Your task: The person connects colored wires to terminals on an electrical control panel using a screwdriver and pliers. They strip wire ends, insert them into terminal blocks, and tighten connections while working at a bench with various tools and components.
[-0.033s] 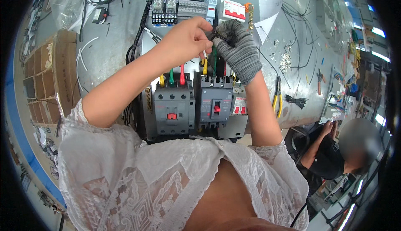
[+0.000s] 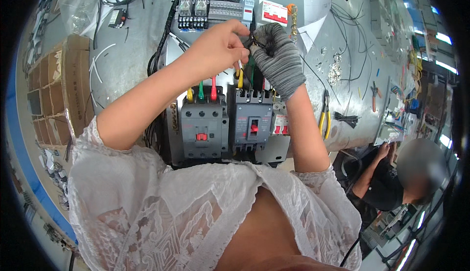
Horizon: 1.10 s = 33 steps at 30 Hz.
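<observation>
My bare left hand (image 2: pixel 220 48) is above the wiring panel, with its thumb and fingers bent around a thin black wire (image 2: pixel 248 72) that carries a white sleeve near the thumb. Close against it, my right hand (image 2: pixel 280 58) wears a grey striped knit glove and pinches a small bunch of black wires (image 2: pixel 253 40). Exactly where the fingertips grip is partly hidden. Below the hands are a grey contactor (image 2: pixel 203 129) with yellow, green and red sleeved cables and a grey circuit breaker (image 2: pixel 252 124) with a red toggle. Small red-and-white breakers (image 2: pixel 280 124) stand beside it.
Behind the hands are relays (image 2: pixel 192 9), a terminal strip (image 2: pixel 225 10) and a white breaker (image 2: pixel 273 12). Yellow-handled pliers (image 2: pixel 325 117) and black cable ties (image 2: pixel 346 119) lie at right. A divided cardboard box (image 2: pixel 76 85) stands left. A co-worker (image 2: pixel 379 178) sits at far right.
My gloved right hand has shifted very slightly, and the black wires at its fingertips lie a little differently. My left hand is almost unmoved.
</observation>
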Available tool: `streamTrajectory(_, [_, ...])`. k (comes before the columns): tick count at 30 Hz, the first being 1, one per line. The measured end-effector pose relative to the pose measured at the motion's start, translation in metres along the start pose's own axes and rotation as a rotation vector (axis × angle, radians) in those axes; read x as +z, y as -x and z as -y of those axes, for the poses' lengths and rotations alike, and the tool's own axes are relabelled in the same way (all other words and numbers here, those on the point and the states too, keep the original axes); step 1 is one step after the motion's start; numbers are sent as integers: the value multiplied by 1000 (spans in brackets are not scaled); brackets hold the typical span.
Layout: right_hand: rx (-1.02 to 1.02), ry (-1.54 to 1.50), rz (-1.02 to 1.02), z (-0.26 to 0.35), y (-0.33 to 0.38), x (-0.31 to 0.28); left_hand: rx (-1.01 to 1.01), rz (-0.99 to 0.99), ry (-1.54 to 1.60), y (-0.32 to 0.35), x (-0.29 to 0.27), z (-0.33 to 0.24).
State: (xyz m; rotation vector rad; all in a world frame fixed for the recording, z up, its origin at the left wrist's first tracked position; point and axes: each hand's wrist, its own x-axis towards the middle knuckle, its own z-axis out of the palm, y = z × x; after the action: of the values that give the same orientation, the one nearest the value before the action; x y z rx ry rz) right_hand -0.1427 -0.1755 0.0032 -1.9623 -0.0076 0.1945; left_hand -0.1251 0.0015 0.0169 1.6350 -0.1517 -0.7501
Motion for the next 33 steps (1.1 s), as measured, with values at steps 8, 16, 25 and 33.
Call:
streamTrajectory(8, [-287, 594, -188, 2, 2, 6, 70, 30, -37, -3, 0, 4])
streamTrajectory(16, [-263, 601, -213, 4, 10, 7, 315, -144, -266, -11, 2, 9])
streamTrajectory(25, [-349, 464, -254, 3, 14, 9, 416, -248, -496, -24, -2, 8])
streamTrajectory(33, [-321, 260, -195, 8, 13, 9, 375, -263, -591, -25, 1, 7])
